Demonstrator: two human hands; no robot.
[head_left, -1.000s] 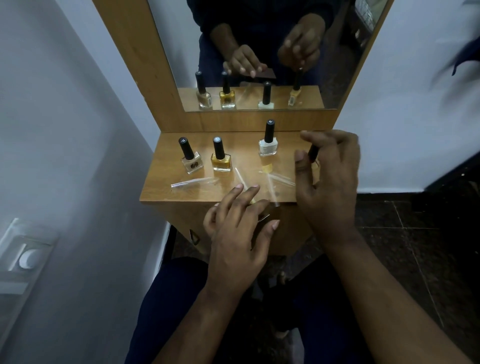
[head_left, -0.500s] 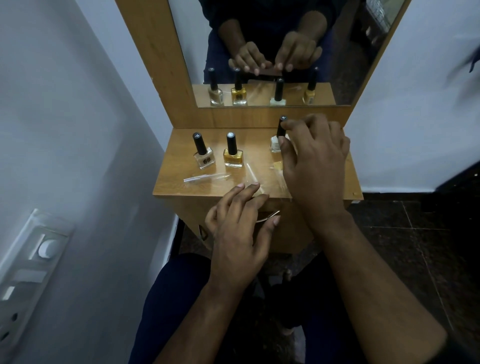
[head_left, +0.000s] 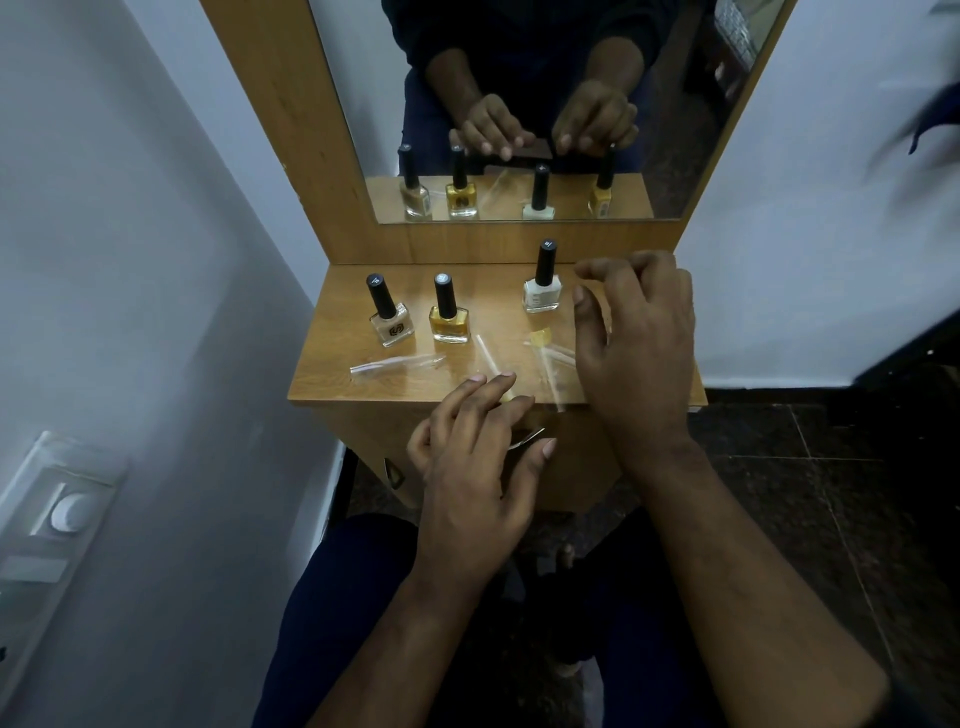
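Beige bottle (head_left: 387, 325) and amber bottle (head_left: 450, 322) at shelf (head_left: 332, 374) left-centre, white bottle (head_left: 542, 293) near back edge; all capped, upright. Yellow bottle (head_left: 601, 201) seen only in mirror (head_left: 363, 104). Right hand (head_left: 636, 353) curls over it by right edge, grip cannot tell. Left hand (head_left: 470, 467) rests at front edge, fingers straight. Clear sachets (head_left: 400, 362) lie near front edge. Likely early: no painting apparent.

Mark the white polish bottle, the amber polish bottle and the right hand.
white polish bottle (head_left: 542, 296): head view, on the glass body below the black cap.
amber polish bottle (head_left: 450, 323): head view, on the glass body.
right hand (head_left: 641, 338): head view, on the back of the hand.
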